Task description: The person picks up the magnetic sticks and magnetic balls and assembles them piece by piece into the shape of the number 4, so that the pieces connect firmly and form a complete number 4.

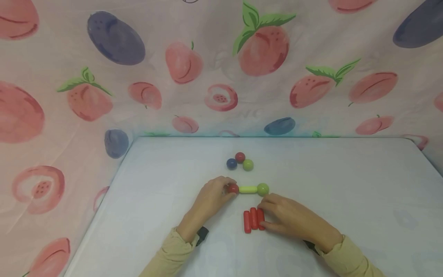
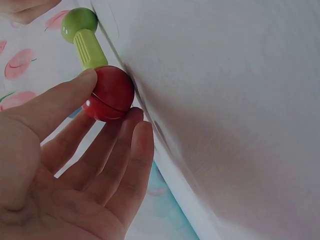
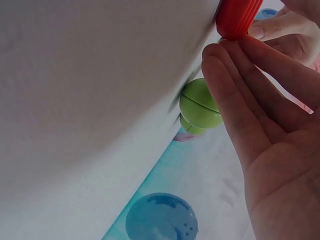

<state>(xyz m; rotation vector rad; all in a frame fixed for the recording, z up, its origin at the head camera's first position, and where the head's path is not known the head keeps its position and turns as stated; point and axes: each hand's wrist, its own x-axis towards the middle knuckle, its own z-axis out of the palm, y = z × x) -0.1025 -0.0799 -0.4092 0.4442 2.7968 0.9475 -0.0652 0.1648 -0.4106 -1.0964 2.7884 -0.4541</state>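
My left hand pinches a red ball between thumb and fingers. That ball sits at one end of a yellow-green ribbed rod, and a green ball is at the rod's other end. Three red rods lie side by side on the table, nearer to me. The rightmost red rod is between the thumb and fingertips of my right hand. In the right wrist view the thumb's grip on it is cut off at the frame edge.
Beyond the joined piece, a blue ball, a red ball and a second green ball lie grouped together. The white table ends at a fruit-print cloth behind and at the left.
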